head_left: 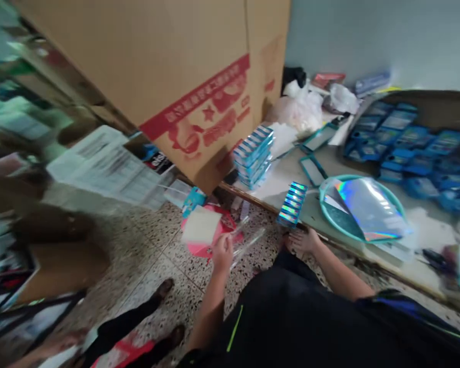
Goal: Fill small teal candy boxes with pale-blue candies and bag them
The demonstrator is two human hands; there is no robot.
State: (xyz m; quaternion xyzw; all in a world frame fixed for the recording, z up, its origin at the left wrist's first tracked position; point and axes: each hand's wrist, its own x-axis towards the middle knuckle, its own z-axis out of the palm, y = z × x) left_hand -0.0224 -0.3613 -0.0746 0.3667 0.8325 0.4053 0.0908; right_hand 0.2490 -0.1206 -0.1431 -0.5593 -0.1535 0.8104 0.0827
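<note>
My left hand (223,249) is closed with its fingers pinched on a clear plastic wrapper (249,245), which sticks out to the right above the floor, smeared by motion. Just below the table edge, my right hand (302,241) has its fingers stretched out and holds nothing that I can see. Right above it, a row of small blue shiny boxes (293,203) lies at the table's edge. Behind stands a stack of the same blue boxes (253,157). A red stool (199,249) with a pale sheet or pad (201,225) on it is beyond my left hand.
A teal round tray (324,202) with shiny film sheets sits on the table (268,191). An open carton (444,105) of blue boxes stands at right. A huge cardboard box (168,61) rises behind. Another person's legs (130,319) and hand (57,345) show lower left.
</note>
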